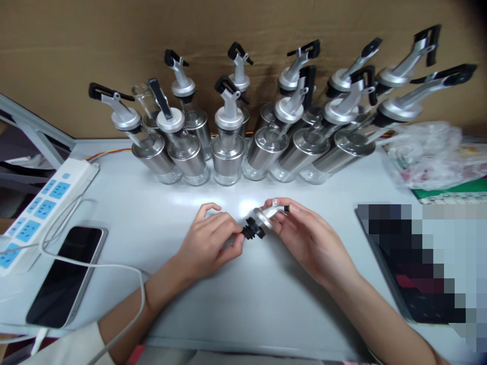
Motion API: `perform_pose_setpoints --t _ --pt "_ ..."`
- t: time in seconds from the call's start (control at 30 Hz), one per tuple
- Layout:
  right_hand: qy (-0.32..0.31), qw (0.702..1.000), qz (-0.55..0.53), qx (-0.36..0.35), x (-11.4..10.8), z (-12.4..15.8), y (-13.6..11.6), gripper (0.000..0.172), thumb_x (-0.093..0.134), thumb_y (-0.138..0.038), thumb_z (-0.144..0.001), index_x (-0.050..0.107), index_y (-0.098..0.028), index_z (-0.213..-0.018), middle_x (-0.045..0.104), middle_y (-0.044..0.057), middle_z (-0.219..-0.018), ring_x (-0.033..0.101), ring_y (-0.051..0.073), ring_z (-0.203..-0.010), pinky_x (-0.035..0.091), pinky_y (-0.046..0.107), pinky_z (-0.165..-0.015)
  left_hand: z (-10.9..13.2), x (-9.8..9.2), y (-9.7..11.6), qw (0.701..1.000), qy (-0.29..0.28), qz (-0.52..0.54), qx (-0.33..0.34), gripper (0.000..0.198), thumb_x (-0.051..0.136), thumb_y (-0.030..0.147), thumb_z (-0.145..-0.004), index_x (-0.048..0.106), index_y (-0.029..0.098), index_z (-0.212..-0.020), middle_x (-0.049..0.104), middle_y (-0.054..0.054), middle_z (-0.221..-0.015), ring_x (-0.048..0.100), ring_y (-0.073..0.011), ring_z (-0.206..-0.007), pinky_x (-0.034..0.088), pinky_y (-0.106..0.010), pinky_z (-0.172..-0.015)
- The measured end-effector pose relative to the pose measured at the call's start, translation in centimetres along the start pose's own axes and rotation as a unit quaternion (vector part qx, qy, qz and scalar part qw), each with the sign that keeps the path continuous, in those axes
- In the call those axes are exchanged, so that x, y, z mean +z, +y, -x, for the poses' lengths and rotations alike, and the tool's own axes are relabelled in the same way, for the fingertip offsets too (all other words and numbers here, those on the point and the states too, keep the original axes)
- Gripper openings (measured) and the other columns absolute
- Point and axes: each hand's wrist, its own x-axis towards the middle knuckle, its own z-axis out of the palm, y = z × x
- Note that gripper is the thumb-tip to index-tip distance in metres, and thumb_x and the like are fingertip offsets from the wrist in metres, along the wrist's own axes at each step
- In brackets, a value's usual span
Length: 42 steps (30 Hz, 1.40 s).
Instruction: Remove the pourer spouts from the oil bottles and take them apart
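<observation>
Over the middle of the table, both hands hold one pourer spout [262, 218], silver with a ribbed black stopper at its lower left end. My left hand [213, 238] pinches the black stopper between thumb and index finger, its other fingers partly curled. The silver spout end is gripped by my right hand [304, 233], with the thumb near the black tip. Behind the hands stand two rows of glass oil bottles [227, 157] with metal bands, most topped by silver pourers with black levers. One bottle [144, 99] at the back left shows a bare glass neck.
A white power strip [64, 187] and a phone [68, 276] with a white cable [114, 266] lie on the left; the cable crosses my left forearm. A dark tablet-like device [384, 263], partly pixelated, and a clear plastic bag [426, 152] are on the right. Brown cardboard [125, 35] stands behind.
</observation>
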Motion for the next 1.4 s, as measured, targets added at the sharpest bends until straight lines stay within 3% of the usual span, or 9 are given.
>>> perform_pose_setpoints --t 1.0,1.1,1.2,1.3,1.4 --pt "-0.03 0.999 -0.017 0.015 -0.04 0.15 -0.21 0.018 0.062 -0.038 -0.08 0.068 -0.023 -0.088 0.066 0.005 -0.098 0.063 0.019 -0.089 0.049 0.036 -0.088 0.21 0.18 -0.26 1.0 0.0 0.0 -0.02 0.006 0.049 0.015 -0.085 0.048 0.019 -0.08 0.061 0.005 -0.067 0.057 -0.0076 -0.059 0.04 -0.034 -0.086" --pt "-0.031 0.999 -0.021 0.018 -0.07 0.14 -0.23 0.019 0.063 -0.038 -0.08 0.068 -0.022 -0.087 0.067 0.005 -0.098 0.063 0.019 -0.088 0.049 0.037 -0.088 0.29 0.3 -0.33 1.0 0.006 0.007 -0.023 0.007 0.052 0.018 -0.083 0.047 0.019 -0.088 0.063 0.004 -0.073 0.059 -0.0092 -0.063 0.041 -0.034 -0.086" --pt "-0.032 0.999 -0.016 0.02 -0.14 0.1 -0.21 0.02 0.063 -0.039 -0.079 0.069 -0.022 -0.087 0.068 0.005 -0.097 0.063 0.019 -0.087 0.049 0.037 -0.087 0.3 0.29 -0.43 1.0 0.02 0.013 -0.013 0.025 0.053 0.019 -0.083 0.045 0.019 -0.107 0.067 -0.003 -0.092 0.063 -0.0133 -0.08 0.044 -0.033 -0.084" --pt "-0.047 0.999 0.001 0.021 -0.21 0.06 -0.18 0.022 0.063 -0.041 -0.08 0.069 -0.022 -0.088 0.069 0.005 -0.092 0.063 0.02 -0.088 0.048 0.038 -0.087 0.27 0.21 -0.47 0.999 -0.015 0.02 0.021 0.044 0.051 0.018 -0.084 0.037 0.019 -0.126 0.062 -0.01 -0.114 0.059 -0.0169 -0.104 0.046 -0.032 -0.086" --pt "-0.064 0.997 0.025 0.022 -0.27 0.04 -0.06 0.025 0.062 -0.043 -0.081 0.069 -0.02 -0.088 0.07 0.006 -0.089 0.064 0.02 -0.086 0.049 0.038 -0.086 0.3 0.19 -0.4 0.996 -0.064 0.03 0.053 0.051 0.047 0.016 -0.085 0.032 0.02 -0.133 0.059 -0.01 -0.122 0.056 -0.0168 -0.11 0.046 -0.031 -0.088"
